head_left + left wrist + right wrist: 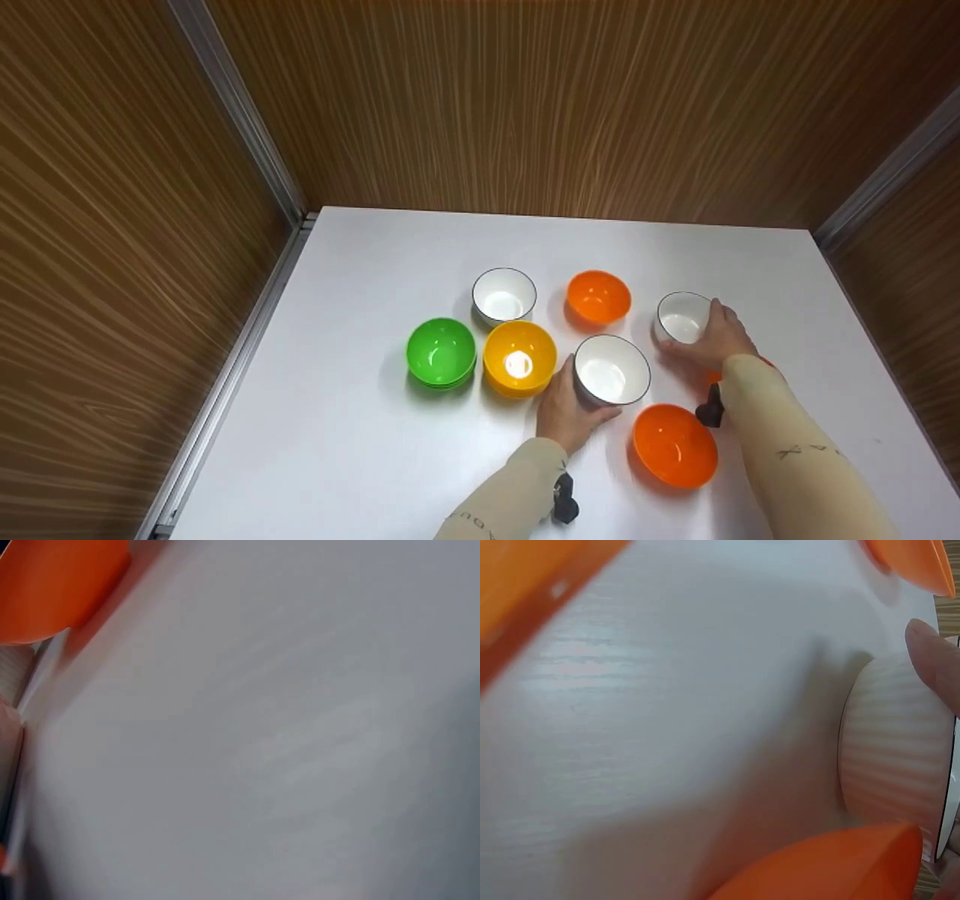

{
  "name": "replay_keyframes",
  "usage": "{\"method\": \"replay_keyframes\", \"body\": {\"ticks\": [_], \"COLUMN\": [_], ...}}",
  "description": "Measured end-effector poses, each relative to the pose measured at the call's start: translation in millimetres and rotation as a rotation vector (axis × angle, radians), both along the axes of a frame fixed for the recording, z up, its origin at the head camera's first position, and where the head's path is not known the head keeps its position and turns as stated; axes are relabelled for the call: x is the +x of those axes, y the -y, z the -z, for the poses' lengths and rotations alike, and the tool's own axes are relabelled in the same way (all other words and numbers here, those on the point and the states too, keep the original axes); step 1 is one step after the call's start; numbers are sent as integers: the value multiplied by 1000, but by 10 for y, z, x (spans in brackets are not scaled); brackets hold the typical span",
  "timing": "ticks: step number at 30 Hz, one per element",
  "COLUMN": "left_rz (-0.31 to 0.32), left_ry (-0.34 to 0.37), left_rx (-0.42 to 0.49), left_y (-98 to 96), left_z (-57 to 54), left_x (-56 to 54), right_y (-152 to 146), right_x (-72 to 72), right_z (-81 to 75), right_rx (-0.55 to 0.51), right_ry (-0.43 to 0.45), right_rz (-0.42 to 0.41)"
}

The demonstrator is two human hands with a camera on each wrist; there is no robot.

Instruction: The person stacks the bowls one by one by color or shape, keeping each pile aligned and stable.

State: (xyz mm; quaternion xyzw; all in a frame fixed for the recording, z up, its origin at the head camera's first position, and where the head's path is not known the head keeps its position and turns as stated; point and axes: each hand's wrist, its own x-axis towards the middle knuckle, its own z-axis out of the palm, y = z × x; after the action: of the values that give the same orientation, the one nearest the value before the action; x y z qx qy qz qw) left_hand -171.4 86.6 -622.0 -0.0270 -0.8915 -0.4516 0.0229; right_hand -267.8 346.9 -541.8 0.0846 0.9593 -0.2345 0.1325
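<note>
Beside the left hand [564,415] stand yellow bowls [519,358].

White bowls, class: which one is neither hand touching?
The leftmost white bowl, behind the yellow bowls; the left hand holds the middle white bowl, the right hand the rightmost white bowl.

"White table [315,450] down below, brown wood-grain back panel [510,112] rising behind it!"

"And left panel [112,225], right panel [904,262], both brown-grained too, silvery metal strips [244,112] running down the corners!"
</note>
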Motion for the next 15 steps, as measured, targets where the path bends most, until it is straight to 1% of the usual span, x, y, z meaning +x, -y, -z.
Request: {"method": "replay_keyframes", "body": {"ticks": [7, 15], "left_rz": [-4, -3], "left_ry": [4, 5], "left_rx": [-27, -22], "left_y": [-8, -1], "left_z": [-21, -18], "left_x": [2, 3], "right_y": [-17, -5], "right_x": [-6, -34], "right_z": [19, 22], "right_rx": [0, -15], "right_ry": [-39, -3], "right_rz": [-19, 34]}}
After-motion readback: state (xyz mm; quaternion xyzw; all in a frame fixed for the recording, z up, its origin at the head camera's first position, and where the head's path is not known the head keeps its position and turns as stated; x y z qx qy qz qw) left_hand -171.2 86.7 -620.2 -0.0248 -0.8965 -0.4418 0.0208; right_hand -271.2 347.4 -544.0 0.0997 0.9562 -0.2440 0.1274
